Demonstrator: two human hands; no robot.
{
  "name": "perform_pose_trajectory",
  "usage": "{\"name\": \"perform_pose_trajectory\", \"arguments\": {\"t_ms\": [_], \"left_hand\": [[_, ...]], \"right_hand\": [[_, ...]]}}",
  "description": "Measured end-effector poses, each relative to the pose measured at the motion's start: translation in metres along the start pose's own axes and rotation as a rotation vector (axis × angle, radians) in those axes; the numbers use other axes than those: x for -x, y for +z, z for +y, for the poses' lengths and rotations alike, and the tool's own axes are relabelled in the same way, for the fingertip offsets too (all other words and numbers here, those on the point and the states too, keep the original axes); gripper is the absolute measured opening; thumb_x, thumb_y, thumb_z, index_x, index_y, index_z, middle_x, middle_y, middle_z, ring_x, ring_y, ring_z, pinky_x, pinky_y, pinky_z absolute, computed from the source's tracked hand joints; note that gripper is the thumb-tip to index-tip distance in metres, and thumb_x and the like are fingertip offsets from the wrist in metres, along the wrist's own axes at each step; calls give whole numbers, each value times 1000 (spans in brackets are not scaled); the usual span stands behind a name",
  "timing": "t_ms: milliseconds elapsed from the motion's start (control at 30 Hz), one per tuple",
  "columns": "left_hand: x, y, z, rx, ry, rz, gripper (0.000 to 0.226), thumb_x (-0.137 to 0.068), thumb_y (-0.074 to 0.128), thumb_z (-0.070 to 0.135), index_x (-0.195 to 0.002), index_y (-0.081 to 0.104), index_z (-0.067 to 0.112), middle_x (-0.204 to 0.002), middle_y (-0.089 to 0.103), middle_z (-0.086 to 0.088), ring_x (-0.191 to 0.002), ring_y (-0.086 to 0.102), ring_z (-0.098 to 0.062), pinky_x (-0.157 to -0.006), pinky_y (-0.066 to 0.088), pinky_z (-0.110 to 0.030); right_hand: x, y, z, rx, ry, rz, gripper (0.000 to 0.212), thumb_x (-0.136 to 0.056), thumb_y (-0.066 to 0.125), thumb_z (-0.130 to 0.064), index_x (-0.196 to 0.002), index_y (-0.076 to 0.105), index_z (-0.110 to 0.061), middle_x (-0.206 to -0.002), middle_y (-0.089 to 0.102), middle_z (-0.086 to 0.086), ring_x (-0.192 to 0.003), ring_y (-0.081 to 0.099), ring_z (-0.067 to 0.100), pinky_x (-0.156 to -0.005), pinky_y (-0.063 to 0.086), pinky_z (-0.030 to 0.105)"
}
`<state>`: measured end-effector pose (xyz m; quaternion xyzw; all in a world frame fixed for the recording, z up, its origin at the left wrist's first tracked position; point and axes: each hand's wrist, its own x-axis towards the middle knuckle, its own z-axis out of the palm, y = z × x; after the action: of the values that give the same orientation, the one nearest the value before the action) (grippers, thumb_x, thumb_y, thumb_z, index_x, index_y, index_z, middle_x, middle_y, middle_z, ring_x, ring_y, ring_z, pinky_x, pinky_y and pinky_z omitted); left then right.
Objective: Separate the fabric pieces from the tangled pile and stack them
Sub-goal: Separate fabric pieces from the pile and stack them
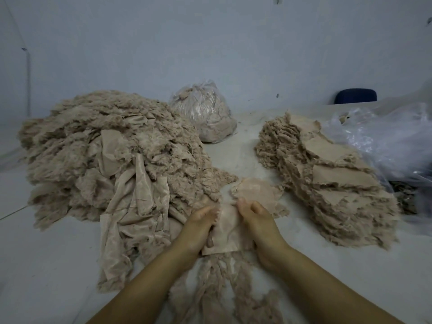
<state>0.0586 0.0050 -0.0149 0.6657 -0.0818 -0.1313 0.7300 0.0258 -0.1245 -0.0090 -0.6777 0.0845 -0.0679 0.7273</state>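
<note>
A big tangled pile (105,150) of beige, frayed fabric pieces fills the left of the table. On the right lies a leaning stack (327,181) of separated pieces. Between them, near the front, my left hand (198,230) and my right hand (259,225) both grip one small beige fabric piece (226,228), thumbs on top, the hands close together. Another thin piece (254,190) lies just beyond my fingers. Frayed scraps (224,284) trail below the held piece between my forearms.
A tied clear plastic bag (205,111) full of fabric stands at the back centre. Loose clear plastic sheeting (385,141) lies at the right edge beside the stack. A dark blue chair back (355,95) shows behind the table (51,265). A pale wall is behind.
</note>
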Motion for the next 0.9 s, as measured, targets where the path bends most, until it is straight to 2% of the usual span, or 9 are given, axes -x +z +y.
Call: {"name": "perform_pose_trajectory", "arguments": {"t_ms": [67, 100, 167, 233, 367, 500, 667, 767, 900], "left_hand": [[2, 2, 1, -9, 44, 17, 29, -98, 45, 27, -86, 66, 10, -82, 64, -18, -72, 58, -25, -68, 46, -31], [3, 2, 2, 7, 67, 43, 31, -97, 46, 29, -77, 62, 12, -71, 63, -10, -62, 59, -17, -59, 48, -24], [4, 4, 6, 47, 85, 83, 35, -97, 45, 29, -66, 50, 13, -52, 52, 3, -43, 47, -5, -42, 38, -15], [5, 5, 7, 82, 70, 107, 38, -98, 44, 29, -63, 46, 14, -47, 45, 5, -38, 41, -5, -37, 33, -15], [4, 2, 10, 19, 137, 138, 37, -96, 44, 34, -70, 56, 11, -53, 49, -1, -46, 45, -13, -44, 38, -22], [7, 5, 7, -114, 200, -43, 23, -87, 57, 34, -74, 67, 17, -65, 63, 7, -64, 58, -7, -57, 45, -19], [-2, -5, 8, -1, 133, 198, 27, -97, 49, 19, -71, 54, 12, -49, 43, 2, -38, 35, -7, -39, 29, -15], [-3, -18, 10, 47, 60, 198, 28, -99, 43, 23, -74, 49, 12, -39, 26, 8, -29, 17, -4, -33, 15, -10], [-3, -22, 11, 76, 43, 108, 27, -98, 46, 25, -77, 51, 9, -38, 26, 9, -29, 16, -3, -33, 14, -10]], "right_hand": [[3, 2, 0, -27, 18, -85, 39, -94, 58, -33, -89, 54, 6, -84, 55, 15, -78, 52, 26, -74, 44, 43], [5, 3, -1, -65, 17, -81, 36, -95, 57, -29, -87, 54, 7, -83, 54, 16, -76, 50, 26, -71, 42, 41], [4, 3, -2, -161, 29, -11, 26, -97, 54, -23, -80, 53, -4, -73, 50, 14, -66, 46, 24, -61, 39, 33], [3, 1, -3, -185, 1, 66, 26, -97, 54, -22, -73, 51, -10, -61, 47, 8, -56, 44, 19, -51, 37, 24], [1, 0, -2, -66, -141, 128, 25, -94, 58, -20, -72, 59, -9, -59, 50, 1, -54, 46, 11, -48, 37, 19], [3, 5, 6, 90, -247, 74, 26, -91, 62, -20, -65, 62, -17, -61, 59, -4, -60, 51, 9, -57, 42, 25], [-7, -10, 3, 13, -257, 280, 31, -96, 55, -21, -65, 53, -18, -62, 50, 0, -60, 45, 14, -58, 37, 30], [-12, -26, -2, -40, -228, 335, 30, -98, 53, -24, -69, 55, -17, -62, 56, 0, -60, 50, 16, -58, 41, 29], [-12, -33, -9, -68, -181, 272, 30, -98, 51, -26, -71, 58, -15, -53, 56, -6, -49, 49, 11, -45, 41, 22]]}}
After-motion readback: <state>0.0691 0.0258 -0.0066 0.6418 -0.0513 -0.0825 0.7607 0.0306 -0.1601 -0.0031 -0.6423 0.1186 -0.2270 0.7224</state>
